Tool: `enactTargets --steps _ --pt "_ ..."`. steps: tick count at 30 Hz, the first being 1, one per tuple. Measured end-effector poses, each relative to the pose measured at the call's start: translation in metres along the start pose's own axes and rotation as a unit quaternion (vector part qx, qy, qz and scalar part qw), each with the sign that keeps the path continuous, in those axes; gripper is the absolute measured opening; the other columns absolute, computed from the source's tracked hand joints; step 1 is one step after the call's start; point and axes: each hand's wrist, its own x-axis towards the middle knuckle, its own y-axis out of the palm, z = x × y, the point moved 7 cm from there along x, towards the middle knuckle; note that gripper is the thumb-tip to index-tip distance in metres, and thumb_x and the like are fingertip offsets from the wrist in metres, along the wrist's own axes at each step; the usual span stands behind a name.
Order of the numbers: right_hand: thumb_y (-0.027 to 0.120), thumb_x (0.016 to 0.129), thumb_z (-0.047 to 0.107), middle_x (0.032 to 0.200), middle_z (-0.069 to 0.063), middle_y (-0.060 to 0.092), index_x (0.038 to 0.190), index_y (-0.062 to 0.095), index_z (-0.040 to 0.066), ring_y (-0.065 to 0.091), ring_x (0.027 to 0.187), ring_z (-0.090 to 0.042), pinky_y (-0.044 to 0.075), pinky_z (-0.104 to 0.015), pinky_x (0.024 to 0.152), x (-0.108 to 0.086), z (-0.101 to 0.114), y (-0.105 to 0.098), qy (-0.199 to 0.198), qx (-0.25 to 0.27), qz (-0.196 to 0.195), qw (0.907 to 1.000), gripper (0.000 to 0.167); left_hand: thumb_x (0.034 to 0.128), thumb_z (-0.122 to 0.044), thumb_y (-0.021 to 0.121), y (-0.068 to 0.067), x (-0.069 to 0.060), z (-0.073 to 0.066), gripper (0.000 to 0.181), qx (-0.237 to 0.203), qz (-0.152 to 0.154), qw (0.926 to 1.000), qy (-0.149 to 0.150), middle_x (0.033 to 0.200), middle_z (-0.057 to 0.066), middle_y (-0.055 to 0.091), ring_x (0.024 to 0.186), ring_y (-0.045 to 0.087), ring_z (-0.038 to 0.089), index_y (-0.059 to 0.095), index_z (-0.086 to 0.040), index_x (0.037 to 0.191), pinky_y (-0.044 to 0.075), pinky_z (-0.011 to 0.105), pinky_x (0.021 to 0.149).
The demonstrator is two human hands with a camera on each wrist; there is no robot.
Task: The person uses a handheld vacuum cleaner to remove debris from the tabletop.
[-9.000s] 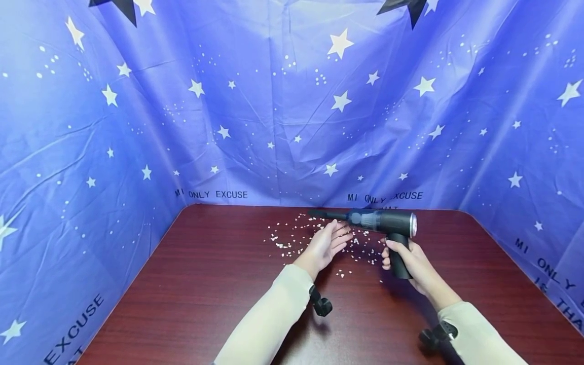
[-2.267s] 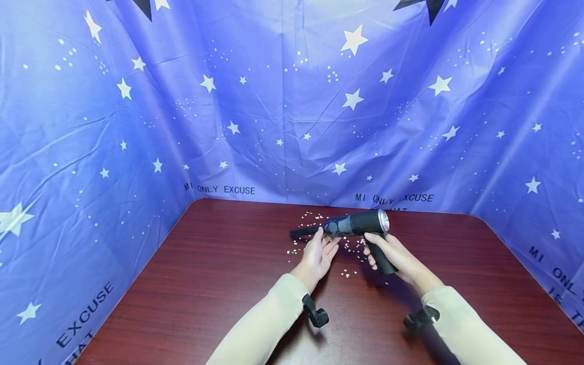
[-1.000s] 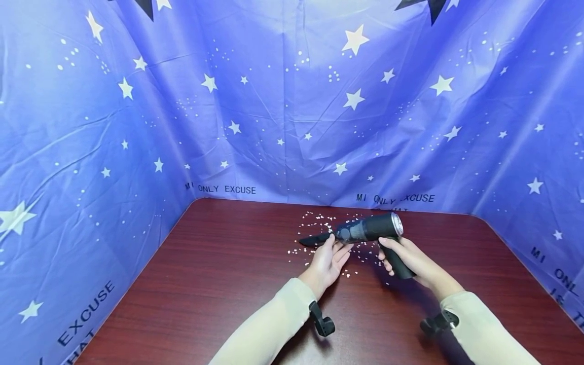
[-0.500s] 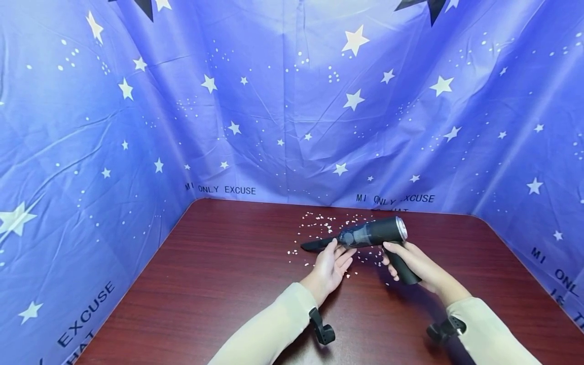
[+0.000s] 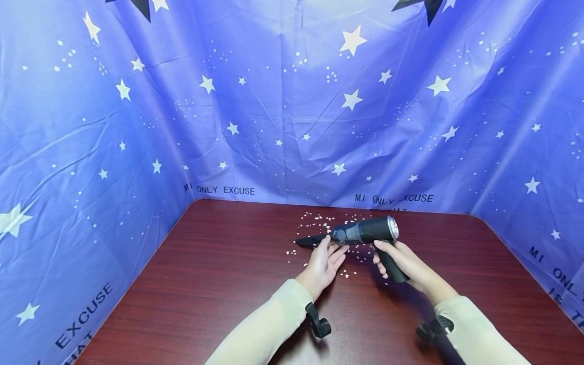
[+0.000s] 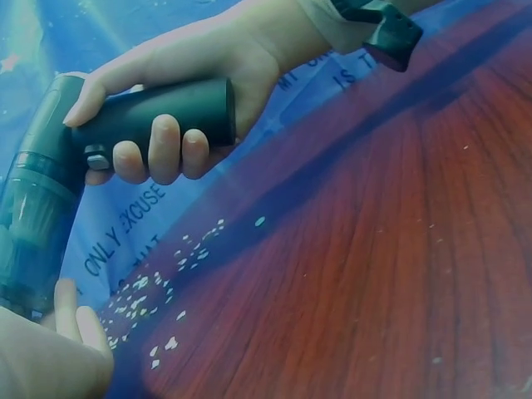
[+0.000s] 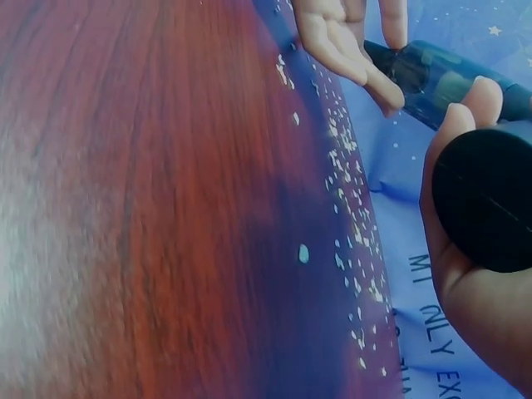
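Observation:
My right hand (image 5: 408, 266) grips the pistol handle (image 5: 393, 267) of a black handheld vacuum cleaner (image 5: 377, 229), fingers curled round it. A see-through dust cup (image 5: 349, 234) forms its front part, and a flat black nozzle (image 5: 308, 240) points left, low over the table. Beneath the front end, my left hand (image 5: 321, 264) supports the vacuum with fingers extended and thumb beside the nozzle's base. White scraps (image 5: 347, 276) lie scattered around the nozzle and under the body. In the left wrist view a small button (image 6: 97, 160) shows on the handle near the right fingers.
The dark red wooden table (image 5: 205, 284) has a rounded far edge. Blue star-printed cloth (image 5: 255, 126) hangs behind it and along both sides. A black wrist camera (image 5: 318, 322) is strapped to the left sleeve, another (image 5: 431, 329) to the right.
Since nine seconds ago, the nozzle has come nearer and scraps on the left have thinned. Over the last half second, the vacuum and both hands have shifted slightly left and away from me.

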Motion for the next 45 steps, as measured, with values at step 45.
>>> enactTargets --steps 45 --pt "0.045 0.108 0.03 0.078 -0.004 0.059 0.111 0.054 0.004 0.056 0.055 -0.011 0.052 -0.027 0.05 -0.006 0.003 0.012 0.001 -0.006 0.062 0.9981 0.028 0.1031 -0.024 0.037 -0.018 -0.028 0.0 0.046 0.012 -0.009 0.9998 0.015 0.138 0.03 0.053 0.126 0.056 0.038 0.042 0.011 0.132 0.036 0.047 0.113"
